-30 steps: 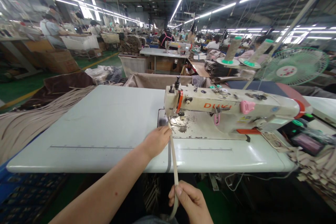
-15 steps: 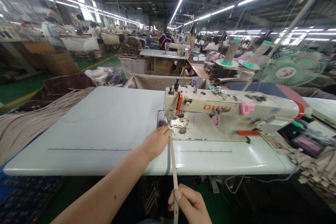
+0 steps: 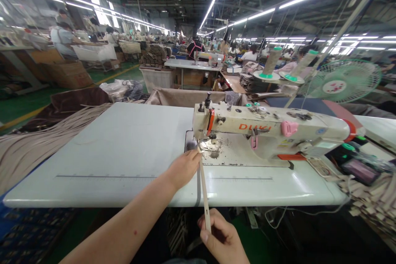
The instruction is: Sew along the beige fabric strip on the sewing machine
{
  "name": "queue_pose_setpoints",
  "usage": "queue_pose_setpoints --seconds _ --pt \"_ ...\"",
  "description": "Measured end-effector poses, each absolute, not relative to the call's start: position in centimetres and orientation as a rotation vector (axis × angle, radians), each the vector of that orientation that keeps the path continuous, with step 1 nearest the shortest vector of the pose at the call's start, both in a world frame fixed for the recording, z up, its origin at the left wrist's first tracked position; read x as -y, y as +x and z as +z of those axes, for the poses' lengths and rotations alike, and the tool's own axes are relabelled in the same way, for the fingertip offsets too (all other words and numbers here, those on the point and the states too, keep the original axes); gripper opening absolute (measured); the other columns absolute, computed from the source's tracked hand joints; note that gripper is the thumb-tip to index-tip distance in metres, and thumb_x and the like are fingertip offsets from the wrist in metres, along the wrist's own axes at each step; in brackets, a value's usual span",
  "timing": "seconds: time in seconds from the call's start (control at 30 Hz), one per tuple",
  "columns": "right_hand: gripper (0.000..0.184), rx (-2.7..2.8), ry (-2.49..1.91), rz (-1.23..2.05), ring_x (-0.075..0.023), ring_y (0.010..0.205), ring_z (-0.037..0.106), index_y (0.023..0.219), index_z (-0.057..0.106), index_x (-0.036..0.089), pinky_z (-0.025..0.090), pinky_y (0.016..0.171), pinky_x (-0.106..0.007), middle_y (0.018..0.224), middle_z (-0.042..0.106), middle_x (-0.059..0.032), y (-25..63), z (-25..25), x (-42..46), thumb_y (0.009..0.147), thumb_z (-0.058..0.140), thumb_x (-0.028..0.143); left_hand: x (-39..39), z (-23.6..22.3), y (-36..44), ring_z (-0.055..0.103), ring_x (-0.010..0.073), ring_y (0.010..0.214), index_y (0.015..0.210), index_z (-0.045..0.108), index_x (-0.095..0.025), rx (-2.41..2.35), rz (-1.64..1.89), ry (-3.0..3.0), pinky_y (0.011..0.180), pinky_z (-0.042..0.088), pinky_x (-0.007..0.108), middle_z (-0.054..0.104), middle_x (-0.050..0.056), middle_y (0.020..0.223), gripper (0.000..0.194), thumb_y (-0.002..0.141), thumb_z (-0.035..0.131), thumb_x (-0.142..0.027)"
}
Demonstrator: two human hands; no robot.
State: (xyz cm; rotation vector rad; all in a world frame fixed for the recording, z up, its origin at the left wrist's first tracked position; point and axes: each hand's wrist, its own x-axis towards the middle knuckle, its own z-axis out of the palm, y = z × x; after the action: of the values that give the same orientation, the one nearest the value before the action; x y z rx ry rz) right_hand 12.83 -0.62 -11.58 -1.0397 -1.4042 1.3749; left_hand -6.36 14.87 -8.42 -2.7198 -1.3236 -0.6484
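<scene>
A narrow beige strap [image 3: 204,192] runs from under the needle of the cream sewing machine [image 3: 269,130] down over the front edge of the white table [image 3: 123,152]. My left hand [image 3: 184,169] rests on the table just in front of the needle, fingers closed on the strap's upper part. My right hand [image 3: 222,239] is below the table edge, pinching the strap's lower end, which is pulled taut.
A heap of beige strips [image 3: 34,144] lies at the table's left. More cut pieces [image 3: 375,202] are stacked at the right. A green fan [image 3: 342,80] and thread cones [image 3: 270,62] stand behind the machine. Other people work at tables farther back.
The strap has fed toward the needle; its loose tail below my right hand is gone and the end now sits in my fingers. My right hand rose slightly.
</scene>
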Motion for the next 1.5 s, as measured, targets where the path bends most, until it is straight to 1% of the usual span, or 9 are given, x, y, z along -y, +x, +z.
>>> queue_pose_setpoints --seconds 0.2,0.33,0.47,0.57,0.7,0.8,0.9,1.17,1.5 --pt "0.037 1.261 -1.169 1.454 -0.02 0.074 0.058 0.092 0.076 0.022 0.044 0.07 -0.029 0.08 0.068 -0.0037 12.6 -11.9 0.5 0.086 0.074 0.059 -14.8 -8.2 -6.3 0.063 0.0261 0.119 0.109 0.059 -0.016 1.28 -0.595 -2.721 0.105 0.056 0.04 0.064 0.011 0.117 0.012 0.1 0.05 -0.012" --pt "0.039 1.297 -1.196 1.423 -0.0182 0.07 0.056 0.085 0.074 0.019 0.044 0.067 -0.028 0.073 0.064 -0.0015 12.2 -10.4 0.4 0.086 0.074 0.059 -14.7 -7.9 -6.2 0.064 0.0248 0.114 0.101 0.06 -0.017 1.246 -0.538 -2.711 0.105 0.055 0.04 0.064 0.011 0.115 0.011 0.101 0.049 -0.014" --pt "0.034 1.46 -1.339 1.149 -0.0242 0.083 0.066 0.101 0.077 0.019 0.052 0.081 -0.033 0.088 0.075 -0.0066 11.9 -8.6 -0.3 0.093 0.069 0.051 -14.8 -7.9 -6.2 0.064 0.0248 0.115 0.102 0.06 -0.017 1.257 -0.501 -2.706 0.105 0.055 0.04 0.065 0.01 0.115 0.013 0.101 0.048 -0.012" --pt "0.034 1.54 -1.35 1.015 -0.0279 0.094 0.072 0.11 0.076 0.02 0.053 0.091 -0.035 0.099 0.08 -0.0102 11.7 -7.7 -1.2 0.099 0.061 0.049 -14.8 -8.0 -6.2 0.063 0.0252 0.116 0.104 0.059 -0.017 1.259 -0.506 -2.71 0.105 0.055 0.04 0.065 0.01 0.115 0.013 0.101 0.049 -0.012" --pt "0.043 1.382 -1.286 1.269 -0.0269 0.089 0.074 0.118 0.071 0.018 0.054 0.09 -0.036 0.095 0.083 -0.0106 11.4 -6.9 -2.0 0.098 0.06 0.055 -14.7 -7.9 -6.3 0.064 0.0251 0.113 0.105 0.058 -0.017 1.317 -0.58 -2.72 0.103 0.056 0.04 0.064 0.01 0.116 0.011 0.1 0.05 -0.013" --pt "0.043 1.245 -1.221 1.469 -0.0233 0.079 0.07 0.106 0.073 0.017 0.052 0.081 -0.033 0.086 0.082 -0.0084 11.3 -6.5 -1.9 0.096 0.064 0.057 -14.6 -7.7 -6.4 0.065 0.0243 0.11 0.107 0.057 -0.019 1.335 -0.649 -2.745 0.101 0.057 0.04 0.064 0.009 0.115 0.012 0.1 0.049 -0.013" --pt "0.042 1.222 -1.233 1.494 -0.0213 0.074 0.066 0.093 0.076 0.017 0.049 0.076 -0.031 0.077 0.08 -0.0064 11.5 -6.4 -1.1 0.092 0.069 0.058 -14.7 -7.8 -6.5 0.065 0.0238 0.11 0.107 0.057 -0.019 1.329 -0.668 -2.753 0.102 0.056 0.04 0.063 0.009 0.116 0.013 0.099 0.049 -0.013" --pt "0.045 1.243 -1.225 1.493 -0.021 0.068 0.065 0.08 0.079 0.018 0.05 0.071 -0.031 0.068 0.075 -0.0063 12.3 -8.9 0.8 0.091 0.068 0.061 -14.8 -8.4 -6.5 0.064 0.025 0.113 0.107 0.057 -0.018 1.302 -0.595 -2.755 0.104 0.055 0.04 0.064 0.009 0.114 0.012 0.1 0.049 -0.013" --pt "0.047 1.25 -1.221 1.476 -0.0205 0.066 0.064 0.076 0.08 0.019 0.05 0.066 -0.03 0.065 0.073 -0.0058 12.6 -10.6 0.9 0.089 0.069 0.063 -14.9 -8.6 -6.6 0.062 0.0257 0.12 0.109 0.058 -0.018 1.286 -0.584 -2.77 0.105 0.056 0.041 0.064 0.01 0.117 0.015 0.102 0.046 -0.014"
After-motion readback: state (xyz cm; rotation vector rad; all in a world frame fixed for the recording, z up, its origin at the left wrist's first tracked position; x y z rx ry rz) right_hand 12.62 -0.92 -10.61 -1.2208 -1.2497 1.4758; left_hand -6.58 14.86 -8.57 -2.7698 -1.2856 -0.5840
